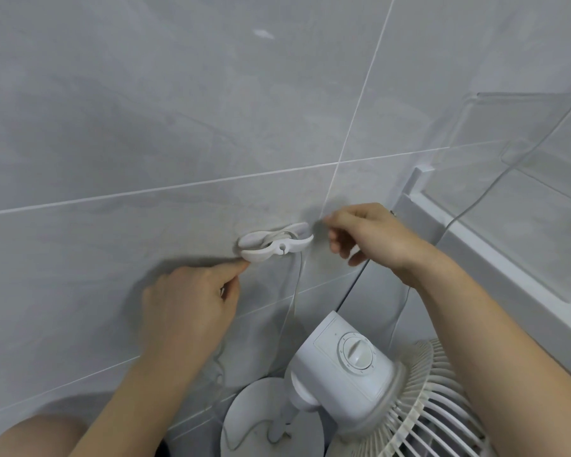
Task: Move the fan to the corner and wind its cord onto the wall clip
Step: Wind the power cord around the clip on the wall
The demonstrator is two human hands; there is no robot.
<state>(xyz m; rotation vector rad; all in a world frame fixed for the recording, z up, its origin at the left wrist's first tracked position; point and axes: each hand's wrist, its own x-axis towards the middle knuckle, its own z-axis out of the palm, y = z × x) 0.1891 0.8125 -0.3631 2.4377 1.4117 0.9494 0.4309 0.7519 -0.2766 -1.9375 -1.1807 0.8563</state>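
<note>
Fan point(353, 367), white, stands low in the tiled corner, its round base point(244, 413) on the floor. Its thin cord point(295, 291) rises to the wall clip point(276, 245), with a few loops already round it. One left hand point(188, 301) pinches the clip's left tip; the right hand point(370, 235) hovers beside the clip's right end, fingers loosely spread, gripping nothing I can make out.

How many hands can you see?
2. The left hand is below the clip on the wall, pinching its left end. The right hand is just right of the clip, above the fan. No others show.
</note>
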